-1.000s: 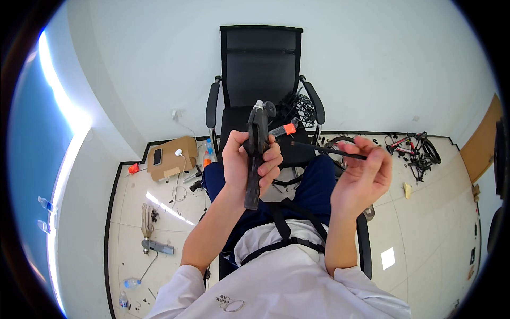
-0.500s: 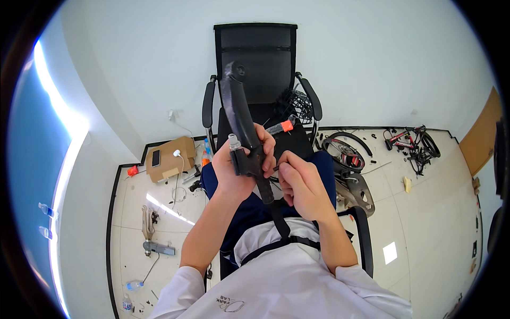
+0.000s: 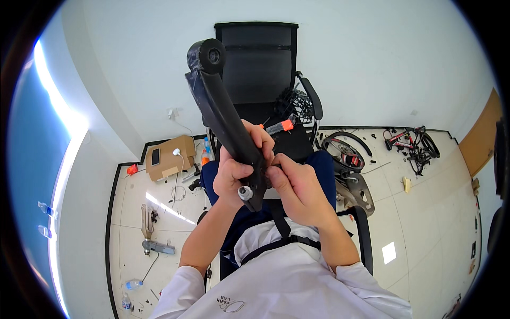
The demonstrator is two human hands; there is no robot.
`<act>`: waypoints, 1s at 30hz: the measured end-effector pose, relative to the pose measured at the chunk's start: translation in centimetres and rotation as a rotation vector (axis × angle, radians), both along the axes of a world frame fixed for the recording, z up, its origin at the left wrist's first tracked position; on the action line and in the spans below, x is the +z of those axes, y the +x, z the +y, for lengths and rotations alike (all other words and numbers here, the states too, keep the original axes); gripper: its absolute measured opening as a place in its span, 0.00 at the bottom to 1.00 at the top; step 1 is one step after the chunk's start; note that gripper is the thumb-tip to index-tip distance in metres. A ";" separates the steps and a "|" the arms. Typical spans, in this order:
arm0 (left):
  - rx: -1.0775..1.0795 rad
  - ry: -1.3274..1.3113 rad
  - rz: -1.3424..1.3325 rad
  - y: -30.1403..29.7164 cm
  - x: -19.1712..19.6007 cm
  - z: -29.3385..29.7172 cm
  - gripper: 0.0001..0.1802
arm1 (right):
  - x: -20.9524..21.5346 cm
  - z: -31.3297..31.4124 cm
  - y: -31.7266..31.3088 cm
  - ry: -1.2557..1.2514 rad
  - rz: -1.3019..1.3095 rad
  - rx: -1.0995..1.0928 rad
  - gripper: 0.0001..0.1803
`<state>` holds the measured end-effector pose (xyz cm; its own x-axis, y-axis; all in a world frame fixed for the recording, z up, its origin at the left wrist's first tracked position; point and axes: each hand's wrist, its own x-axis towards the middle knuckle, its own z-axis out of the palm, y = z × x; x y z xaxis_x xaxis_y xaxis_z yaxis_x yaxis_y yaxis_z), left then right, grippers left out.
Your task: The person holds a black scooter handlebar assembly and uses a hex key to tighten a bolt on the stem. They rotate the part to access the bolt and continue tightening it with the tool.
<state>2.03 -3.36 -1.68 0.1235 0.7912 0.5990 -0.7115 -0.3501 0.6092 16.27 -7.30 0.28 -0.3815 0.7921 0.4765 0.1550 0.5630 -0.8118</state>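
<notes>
I see the black part [image 3: 226,117] tilted, the left hand [image 3: 234,173] wrapped around it; the right hand [image 3: 300,189] bunches at its side, pinching what, I can't tell. Beyond the fingers: mesh chair [image 3: 257,66], white wall [image 3: 372,64]; either side, tiled floor [image 3: 425,218].

The person is wearing a loose white short-sleeved T-shirt [image 3: 297,284] with a small dark print [image 3: 232,307] on its front, navy trousers [image 3: 322,173] and black straps [image 3: 280,222] around the waist, the fingers [image 3: 260,136] showing bare.
</notes>
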 end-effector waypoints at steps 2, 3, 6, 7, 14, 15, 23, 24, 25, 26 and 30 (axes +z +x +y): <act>-0.007 -0.038 -0.021 0.1 0.2 -0.3 0.23 | -0.2 0.1 -0.1 0.049 -0.004 -0.001 0.08; -0.002 -0.043 -0.018 0.2 0.1 -0.3 0.22 | -0.1 0.0 -0.1 0.060 -0.029 -0.005 0.07; 0.024 -0.092 -0.013 0.4 0.1 -0.6 0.21 | 0.0 0.2 0.0 0.113 -0.097 -0.038 0.07; 0.042 -0.131 -0.014 0.6 0.3 -0.8 0.20 | 0.0 0.4 0.0 0.134 -0.119 -0.053 0.07; 0.073 -0.190 -0.044 0.9 0.5 -1.4 0.18 | -0.7 0.8 0.1 0.271 -0.169 -0.084 0.07; 0.081 -0.178 -0.040 0.9 0.4 -1.5 0.18 | -0.7 0.8 0.1 0.289 -0.177 -0.081 0.08; -0.163 -0.478 -0.207 0.7 0.6 -2.1 0.13 | 0.0 1.4 0.2 0.626 -0.281 -0.114 0.04; -0.136 -0.446 -0.166 0.5 -0.4 -1.4 0.11 | -0.2 2.0 0.4 0.619 -0.292 -0.106 0.04; -0.105 -0.451 -0.159 0.6 -0.2 -1.5 0.12 | -0.3 2.2 0.6 0.612 -0.303 -0.099 0.04; -0.070 -0.457 -0.154 0.9 0.0 -1.8 0.13 | 0.0 2.1 0.7 0.611 -0.326 -0.104 0.04; 0.060 -0.289 -0.074 0.9 -1.1 -1.0 0.13 | -0.5 2.4 0.7 0.411 -0.212 -0.002 0.05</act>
